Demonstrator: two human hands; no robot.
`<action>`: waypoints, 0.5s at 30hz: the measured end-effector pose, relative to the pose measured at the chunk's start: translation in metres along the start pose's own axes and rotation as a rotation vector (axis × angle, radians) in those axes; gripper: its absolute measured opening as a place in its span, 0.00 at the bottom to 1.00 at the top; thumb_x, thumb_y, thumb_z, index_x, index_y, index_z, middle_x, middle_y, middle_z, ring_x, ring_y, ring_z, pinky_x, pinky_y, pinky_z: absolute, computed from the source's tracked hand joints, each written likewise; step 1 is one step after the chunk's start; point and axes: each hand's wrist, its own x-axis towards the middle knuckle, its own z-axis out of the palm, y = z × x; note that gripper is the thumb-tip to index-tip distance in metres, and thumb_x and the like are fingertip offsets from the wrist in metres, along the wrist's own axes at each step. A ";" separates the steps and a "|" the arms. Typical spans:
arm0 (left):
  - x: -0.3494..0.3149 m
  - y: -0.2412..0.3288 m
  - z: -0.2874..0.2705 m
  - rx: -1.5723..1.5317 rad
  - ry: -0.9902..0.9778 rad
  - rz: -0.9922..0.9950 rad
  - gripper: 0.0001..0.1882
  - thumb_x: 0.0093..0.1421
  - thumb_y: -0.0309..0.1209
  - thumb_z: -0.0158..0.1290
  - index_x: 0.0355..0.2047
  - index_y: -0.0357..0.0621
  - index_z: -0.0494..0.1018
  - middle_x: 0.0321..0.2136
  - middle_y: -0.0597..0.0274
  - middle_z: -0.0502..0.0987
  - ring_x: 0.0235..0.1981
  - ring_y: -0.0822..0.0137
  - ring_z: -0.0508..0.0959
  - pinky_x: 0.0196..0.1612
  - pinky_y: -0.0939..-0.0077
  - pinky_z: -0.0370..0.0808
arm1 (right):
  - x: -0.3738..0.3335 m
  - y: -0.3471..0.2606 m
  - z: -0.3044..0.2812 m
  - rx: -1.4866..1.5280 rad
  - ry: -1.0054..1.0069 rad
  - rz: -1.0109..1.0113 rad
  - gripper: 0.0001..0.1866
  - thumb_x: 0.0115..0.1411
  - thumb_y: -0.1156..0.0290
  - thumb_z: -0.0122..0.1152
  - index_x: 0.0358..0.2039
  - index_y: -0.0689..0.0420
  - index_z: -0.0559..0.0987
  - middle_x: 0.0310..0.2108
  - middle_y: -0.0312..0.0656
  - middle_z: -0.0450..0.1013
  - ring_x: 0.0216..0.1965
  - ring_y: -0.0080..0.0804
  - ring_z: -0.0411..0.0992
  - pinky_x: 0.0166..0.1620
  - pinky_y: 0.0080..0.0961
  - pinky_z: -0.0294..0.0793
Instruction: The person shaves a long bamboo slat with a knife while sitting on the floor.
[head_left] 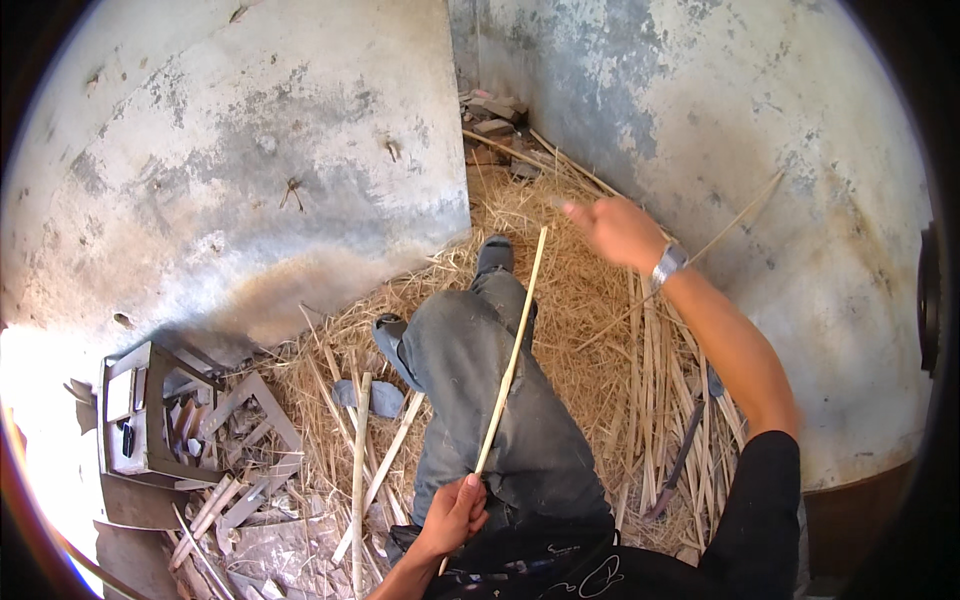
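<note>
A long, pale bamboo strip slants up across my grey trousers, its far end free above my shoes. My left hand is closed round the strip near its lower end, close to my waist. Stretched out ahead and to the right, my right hand is raised off the strip and smeared by motion. Its fingers look closed, and a faint, thin blur shows at the fingertips; I cannot tell what it is. A metal-banded watch circles that wrist.
Straw-like shavings cover the floor. Long split strips lie at the right, with a dark curved piece among them. A broken wooden frame and scraps stand at the left. Stained walls close in ahead and right.
</note>
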 end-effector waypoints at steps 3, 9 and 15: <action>0.005 -0.002 -0.003 -0.012 -0.007 0.042 0.25 0.78 0.48 0.40 0.26 0.45 0.61 0.17 0.72 0.54 0.15 0.78 0.51 0.17 0.79 0.50 | 0.004 0.007 -0.013 0.053 0.101 0.066 0.42 0.75 0.40 0.36 0.12 0.59 0.70 0.08 0.40 0.58 0.11 0.36 0.59 0.23 0.38 0.66; 0.003 0.001 -0.008 -0.051 -0.027 0.002 0.25 0.78 0.47 0.40 0.26 0.45 0.61 0.18 0.73 0.53 0.15 0.78 0.50 0.17 0.79 0.50 | -0.036 -0.035 -0.002 0.334 0.299 -0.202 0.28 0.76 0.51 0.47 0.31 0.64 0.81 0.17 0.42 0.71 0.18 0.28 0.68 0.24 0.30 0.67; 0.003 -0.003 -0.005 -0.039 -0.024 0.028 0.25 0.78 0.47 0.39 0.26 0.45 0.61 0.18 0.72 0.54 0.15 0.79 0.50 0.17 0.79 0.50 | -0.041 -0.051 0.015 0.488 0.303 -0.184 0.13 0.70 0.70 0.60 0.53 0.55 0.83 0.23 0.40 0.79 0.21 0.20 0.72 0.25 0.22 0.70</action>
